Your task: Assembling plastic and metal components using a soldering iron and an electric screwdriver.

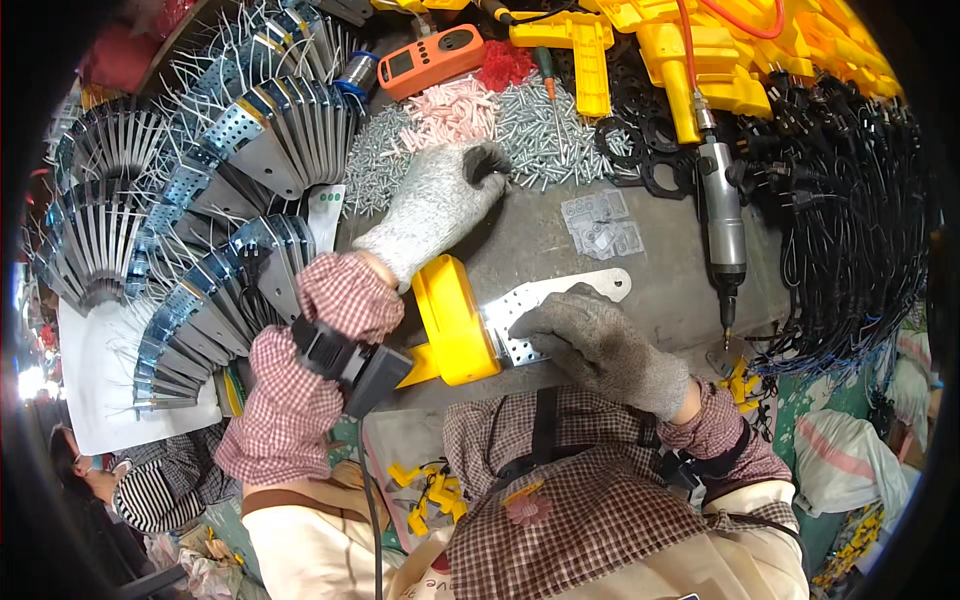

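Note:
My left hand (455, 195), in a pale knitted glove with a dark fingertip area, reaches over the front of the grey screw pile (545, 130). Its fingers are curled together, and what they may hold is hidden. In front of me lies a yellow plastic housing (450, 320) with a flat metal plate (590, 283) sticking out to its right. The plate is perforated and has a rounded end with a hole. My right hand (600, 350), in a grey glove, is closed over the plate's near edge, fingertips against the perforated part.
Fanned stacks of metal plates with wires (270, 150) fill the left. Pink plugs (450, 112), an orange meter (430, 62) and a screwdriver (546, 75) lie at the back. A power driver (722, 200) hangs right, beside black cords (850, 230). Small plastic bags (603, 225) lie mid-table. Another person (150, 490) sits at lower left.

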Available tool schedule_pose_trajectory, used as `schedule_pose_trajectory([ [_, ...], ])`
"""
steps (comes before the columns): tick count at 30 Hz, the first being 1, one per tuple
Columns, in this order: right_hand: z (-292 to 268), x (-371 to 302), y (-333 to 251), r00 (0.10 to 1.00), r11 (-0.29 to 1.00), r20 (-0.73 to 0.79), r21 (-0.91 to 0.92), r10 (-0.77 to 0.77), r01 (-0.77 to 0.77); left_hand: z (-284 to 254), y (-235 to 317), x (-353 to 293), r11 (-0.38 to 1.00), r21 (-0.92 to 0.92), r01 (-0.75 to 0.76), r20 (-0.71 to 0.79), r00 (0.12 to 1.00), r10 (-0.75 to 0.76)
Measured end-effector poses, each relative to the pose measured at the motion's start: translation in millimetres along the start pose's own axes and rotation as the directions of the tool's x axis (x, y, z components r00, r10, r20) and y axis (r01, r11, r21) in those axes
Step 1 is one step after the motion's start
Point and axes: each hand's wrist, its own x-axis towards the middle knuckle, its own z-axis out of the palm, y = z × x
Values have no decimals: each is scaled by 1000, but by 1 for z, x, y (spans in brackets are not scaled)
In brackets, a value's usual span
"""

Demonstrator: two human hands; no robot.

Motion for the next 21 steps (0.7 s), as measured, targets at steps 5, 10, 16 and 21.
schedule_pose_trajectory([
  [5,-6,-10,16,997,991,-72,130,-17,26,-17,29,-19,994,-107,-16,118,993,29],
  [10,-5,-10,10,985,956,-102,273,137,-105,-27,33,-57,920,-360,156,525,849,61],
  [16,-12,-9,13,998,992,37,121,-42,38,-33,32,-49,954,-300,4,646,737,200],
  [21,-21,-5,11,996,978,88,203,27,-44,-34,39,-29,958,-35,-286,797,570,199],
])
